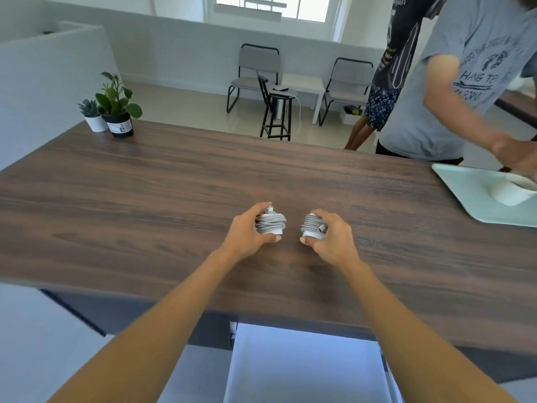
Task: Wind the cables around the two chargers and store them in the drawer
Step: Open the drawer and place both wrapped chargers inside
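Your left hand (247, 232) curls round the left charger (270, 223), cable already wound on it. Your right hand (331, 237) grips the right charger (313, 226), also wound, plug end showing. Both sit on the table (145, 199), just beside each other, beyond the open drawer (305, 365) at the table's near edge.
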Motion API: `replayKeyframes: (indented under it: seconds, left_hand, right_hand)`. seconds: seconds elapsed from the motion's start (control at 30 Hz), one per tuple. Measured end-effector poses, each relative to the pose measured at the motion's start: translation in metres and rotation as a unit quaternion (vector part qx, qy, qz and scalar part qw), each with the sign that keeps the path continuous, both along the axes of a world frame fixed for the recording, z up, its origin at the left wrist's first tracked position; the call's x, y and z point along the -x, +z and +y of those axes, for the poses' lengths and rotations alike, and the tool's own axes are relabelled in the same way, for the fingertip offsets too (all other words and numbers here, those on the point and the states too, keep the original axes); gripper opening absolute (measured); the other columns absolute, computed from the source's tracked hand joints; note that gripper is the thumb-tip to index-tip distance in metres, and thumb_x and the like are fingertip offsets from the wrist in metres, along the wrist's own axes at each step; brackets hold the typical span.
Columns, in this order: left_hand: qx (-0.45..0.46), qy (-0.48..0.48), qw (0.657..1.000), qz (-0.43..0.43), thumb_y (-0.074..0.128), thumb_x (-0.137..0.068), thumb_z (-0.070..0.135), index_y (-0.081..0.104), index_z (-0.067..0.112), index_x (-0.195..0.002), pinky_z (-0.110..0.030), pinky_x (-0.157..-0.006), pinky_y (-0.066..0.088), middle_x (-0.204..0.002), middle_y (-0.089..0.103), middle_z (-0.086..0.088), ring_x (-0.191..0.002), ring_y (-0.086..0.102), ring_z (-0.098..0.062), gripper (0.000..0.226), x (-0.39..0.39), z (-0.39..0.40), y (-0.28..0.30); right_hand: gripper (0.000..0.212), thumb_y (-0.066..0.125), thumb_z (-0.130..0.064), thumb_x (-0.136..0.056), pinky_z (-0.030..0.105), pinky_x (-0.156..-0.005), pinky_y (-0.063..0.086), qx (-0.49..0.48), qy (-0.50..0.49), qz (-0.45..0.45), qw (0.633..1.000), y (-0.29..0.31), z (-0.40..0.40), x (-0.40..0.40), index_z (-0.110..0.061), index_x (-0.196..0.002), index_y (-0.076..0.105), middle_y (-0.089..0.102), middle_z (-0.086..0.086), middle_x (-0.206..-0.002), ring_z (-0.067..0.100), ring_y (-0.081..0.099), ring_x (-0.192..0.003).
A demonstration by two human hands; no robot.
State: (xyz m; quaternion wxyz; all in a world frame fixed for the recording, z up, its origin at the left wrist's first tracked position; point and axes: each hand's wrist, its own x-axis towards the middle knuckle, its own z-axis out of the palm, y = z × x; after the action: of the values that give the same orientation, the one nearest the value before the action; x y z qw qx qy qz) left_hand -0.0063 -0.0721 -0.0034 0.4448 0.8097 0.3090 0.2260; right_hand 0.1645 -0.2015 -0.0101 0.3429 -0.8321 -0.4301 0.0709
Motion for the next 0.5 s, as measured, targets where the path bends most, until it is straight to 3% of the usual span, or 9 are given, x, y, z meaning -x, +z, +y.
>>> replayKeyframes:
  seconds: [0.23, 0.43, 0.5]
  left_hand:
    - [0.009, -0.006, 1.000, 0.006, 0.085, -0.067, 0.021, 0.049, 0.021, -0.133, -0.006, -0.081, 0.038, -0.117, 0.062, 0.007, -0.095, 0.059, -0.007, 0.076, 0.064, -0.120, 0.004]
    - [0.054, -0.029, 0.998, 0.023, 0.084, -0.069, 0.021, 0.046, 0.025, -0.135, -0.002, -0.075, 0.042, -0.114, 0.062, 0.010, -0.094, 0.061, -0.003, 0.077, 0.105, -0.196, -0.026]
    - [0.062, -0.038, 0.996, 0.047, 0.083, -0.070, 0.022, 0.044, 0.027, -0.135, -0.004, -0.076, 0.041, -0.113, 0.060, 0.012, -0.095, 0.060, -0.007, 0.076, 0.115, -0.213, -0.041]
  right_hand:
    - [0.068, 0.086, -0.022, -0.064, 0.026, -0.093, 0.044, -0.046, 0.024, 0.000, 0.999, 0.007, -0.116, 0.058, -0.019, -0.126, 0.057, 0.059, 0.004, -0.123, 0.018, 0.057, -0.104]
    - [0.068, 0.087, -0.020, -0.061, 0.001, -0.081, 0.036, -0.078, 0.034, 0.041, 0.996, -0.014, -0.195, 0.100, -0.024, -0.123, 0.059, 0.059, -0.007, -0.122, 0.010, 0.057, -0.100]
    - [0.068, 0.088, -0.019, -0.061, 0.008, -0.083, 0.040, -0.066, 0.033, 0.057, 0.996, -0.027, -0.216, 0.108, -0.024, -0.122, 0.059, 0.059, -0.007, -0.122, 0.012, 0.057, -0.101]
